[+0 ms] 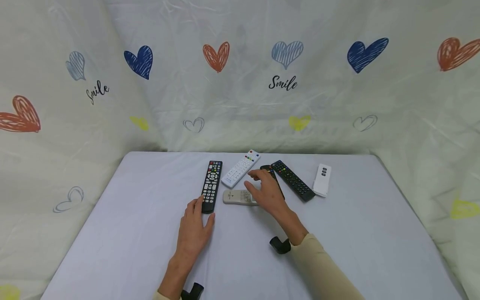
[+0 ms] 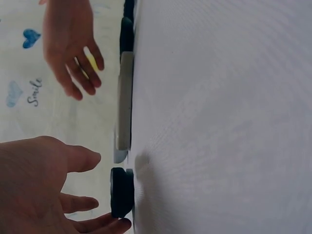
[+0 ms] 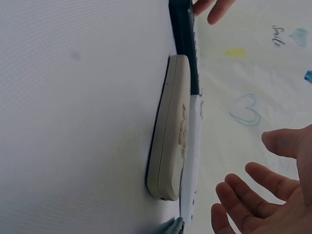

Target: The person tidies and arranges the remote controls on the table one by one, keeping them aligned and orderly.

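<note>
My left hand [image 1: 192, 233] lies by the lower left side of a black remote control [image 1: 212, 179], its fingertips touching the edge. The thumb stays apart from that remote, as the left wrist view also shows. Above a beige remote control [image 1: 234, 197] hovers my right hand [image 1: 269, 195], fingers loosely spread and holding nothing. It partly hides the beige remote and a smaller black remote control [image 1: 267, 167] behind it. In the right wrist view the beige remote [image 3: 170, 131] lies flat, with a gap between it and the right hand [image 3: 273, 200].
A white remote control [image 1: 240, 170] with coloured buttons lies slanted behind the beige one. To the right are a long black remote control [image 1: 294, 181] and a small white remote control [image 1: 322, 180]. All rest on a white-covered table [image 1: 123, 233], before a heart-printed curtain [image 1: 247, 100].
</note>
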`<action>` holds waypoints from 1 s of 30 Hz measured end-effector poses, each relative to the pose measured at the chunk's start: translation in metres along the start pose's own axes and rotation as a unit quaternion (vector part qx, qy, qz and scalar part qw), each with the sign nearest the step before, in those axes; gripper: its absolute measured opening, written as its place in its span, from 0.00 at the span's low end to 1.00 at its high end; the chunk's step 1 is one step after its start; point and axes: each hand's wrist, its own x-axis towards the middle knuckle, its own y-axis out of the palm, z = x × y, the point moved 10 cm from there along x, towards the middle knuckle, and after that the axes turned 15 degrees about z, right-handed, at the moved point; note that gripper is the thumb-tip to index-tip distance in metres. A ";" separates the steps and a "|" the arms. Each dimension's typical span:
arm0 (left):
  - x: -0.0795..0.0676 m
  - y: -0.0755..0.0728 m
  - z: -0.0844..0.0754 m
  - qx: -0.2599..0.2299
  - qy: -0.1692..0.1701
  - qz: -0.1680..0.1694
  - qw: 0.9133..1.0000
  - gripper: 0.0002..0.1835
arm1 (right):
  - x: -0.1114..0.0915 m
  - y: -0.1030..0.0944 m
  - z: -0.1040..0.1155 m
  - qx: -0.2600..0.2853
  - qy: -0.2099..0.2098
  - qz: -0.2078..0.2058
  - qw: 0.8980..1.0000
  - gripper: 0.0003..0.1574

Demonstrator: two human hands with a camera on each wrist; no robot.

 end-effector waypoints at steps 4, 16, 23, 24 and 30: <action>0.001 0.000 0.002 -0.008 -0.005 -0.001 1.000 0.36 | 0.004 0.003 0.002 0.015 0.000 0.003 1.000 0.25; 0.002 0.001 0.008 -0.027 -0.018 0.020 0.999 0.35 | 0.011 0.011 0.008 0.030 0.002 0.007 1.000 0.23; 0.003 -0.002 0.011 -0.029 -0.027 0.012 0.999 0.35 | 0.018 0.017 0.009 0.037 0.008 0.014 0.999 0.23; 0.003 -0.002 0.011 -0.029 -0.029 0.012 0.999 0.35 | 0.018 0.018 0.008 0.040 0.010 0.016 0.999 0.23; 0.003 -0.002 0.012 -0.029 -0.036 0.013 0.999 0.35 | 0.021 0.024 0.007 0.055 0.013 0.021 0.998 0.23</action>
